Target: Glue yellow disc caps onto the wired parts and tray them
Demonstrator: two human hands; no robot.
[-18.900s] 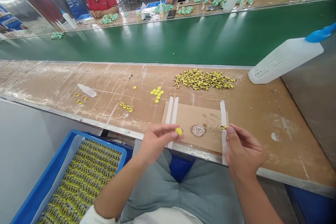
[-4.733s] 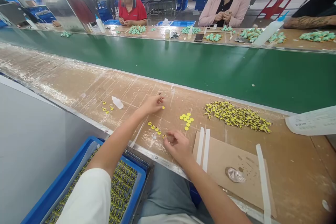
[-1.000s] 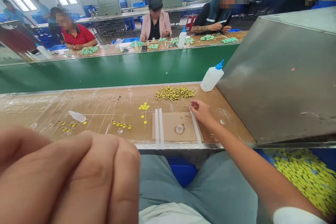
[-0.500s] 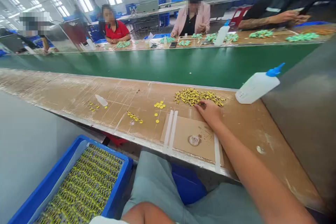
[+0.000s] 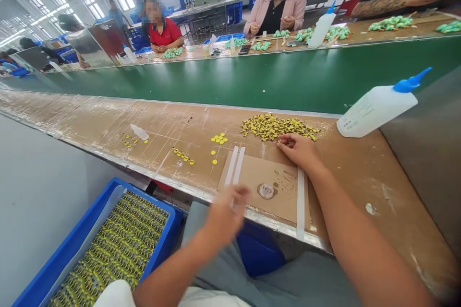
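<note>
My right hand (image 5: 298,151) is at the near edge of a pile of small yellow-and-black pieces (image 5: 268,127). Its fingertips are pinched together; what lies between them is too small to make out. Blurred by motion, my left hand (image 5: 228,208) hangs over the front edge of the table, left of a clear round dish (image 5: 266,191). Its fingers are smeared. The dish sits on a taped cardboard sheet (image 5: 248,177) with dark specks beside it. Yellow discs (image 5: 219,138) lie left of the pile, and a row of discs with dark parts (image 5: 183,156) lies farther left.
A white bottle with a blue nozzle (image 5: 378,110) stands at right beside a metal panel. At lower left, a blue crate (image 5: 176,235) holds rows of yellow-and-black pieces. A small clear-white nozzle-like piece (image 5: 139,132) lies at left. Co-workers sit beyond the green belt (image 5: 216,81).
My left hand has risen from below into view over the table's front edge. My right hand stays by the pile, its fingers drawn closer together. The camera view has shifted and tilted slightly.
</note>
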